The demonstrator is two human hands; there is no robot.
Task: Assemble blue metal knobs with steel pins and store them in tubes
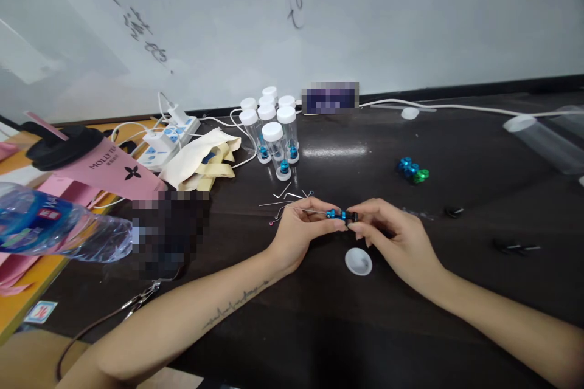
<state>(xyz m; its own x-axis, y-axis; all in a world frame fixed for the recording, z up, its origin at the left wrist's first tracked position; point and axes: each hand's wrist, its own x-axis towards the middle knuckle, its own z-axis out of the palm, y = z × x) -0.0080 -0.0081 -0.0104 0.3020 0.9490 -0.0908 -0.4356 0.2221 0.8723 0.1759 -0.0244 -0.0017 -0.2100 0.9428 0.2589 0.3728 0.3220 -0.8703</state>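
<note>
My left hand (301, 231) is closed, thumb and fingers pinching a small blue metal fitting (335, 214) with a thin metal rod running out of its left end. My right hand (396, 231) pinches a black piece (352, 216) at the fitting's right end; the two pieces touch in line. Fingertips hide part of both. Just below the hands lies a white round cap (358, 261). Several thin bent metal pins (287, 196) are scattered beyond my left hand. Blue and green metal fittings (413, 169) sit together farther back on the right.
Several clear tubes with white caps (274, 132) stand at the back, blue parts inside. Small black parts (515, 247) and a clear tube (547, 143) lie right. On the left are a power strip (171, 140), cloth pouch (201, 161), pink cup (114, 164) and water bottle (68, 225).
</note>
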